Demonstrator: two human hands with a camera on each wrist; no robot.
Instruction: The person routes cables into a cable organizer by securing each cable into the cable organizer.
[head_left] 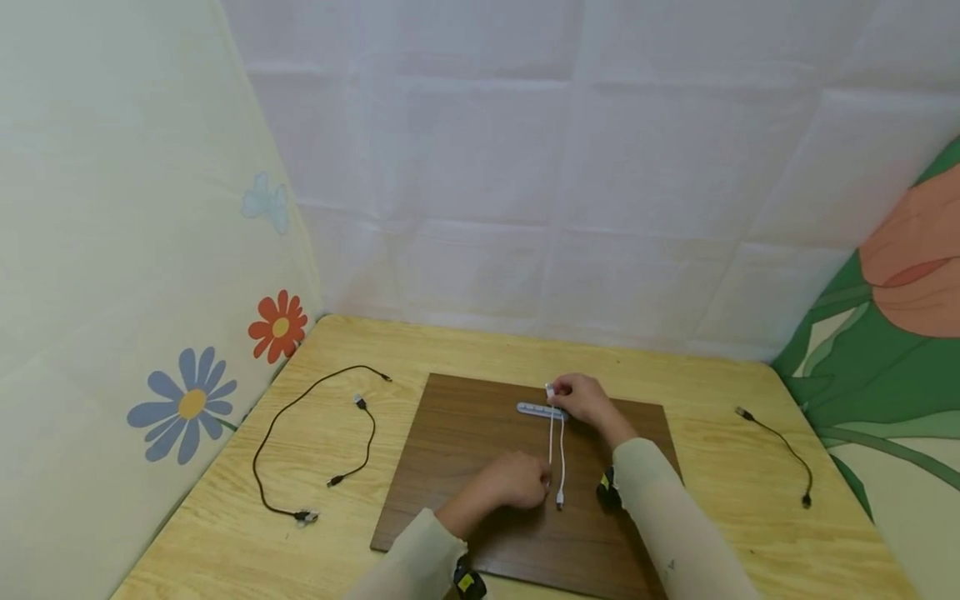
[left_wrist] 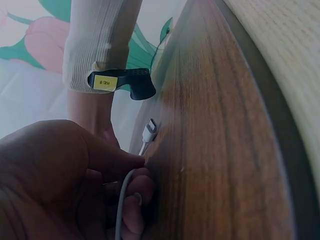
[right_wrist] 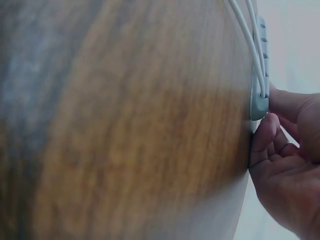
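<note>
A pale blue cable clip strip (head_left: 531, 409) lies near the far edge of a brown wooden board (head_left: 442, 450). My right hand (head_left: 587, 400) is at the strip's right end, its thumb and fingers pinching the white plug (head_left: 550, 390) of a white cable (head_left: 551, 437). Lower on the board, my left hand (head_left: 517, 481) pinches this cable between thumb and curled fingers. Just to its right, another white length (head_left: 562, 454) runs from the strip to a white plug (head_left: 559, 502). Two white strands (right_wrist: 246, 35) reach the strip in the right wrist view; their seating is partly hidden.
Left of the board lie a long black cable (head_left: 258, 454) and a short black cable (head_left: 371, 442). Another short black cable (head_left: 787, 446) is on the right of the light wooden table (head_left: 720, 500). A white cloth backdrop (head_left: 465, 167) hangs behind.
</note>
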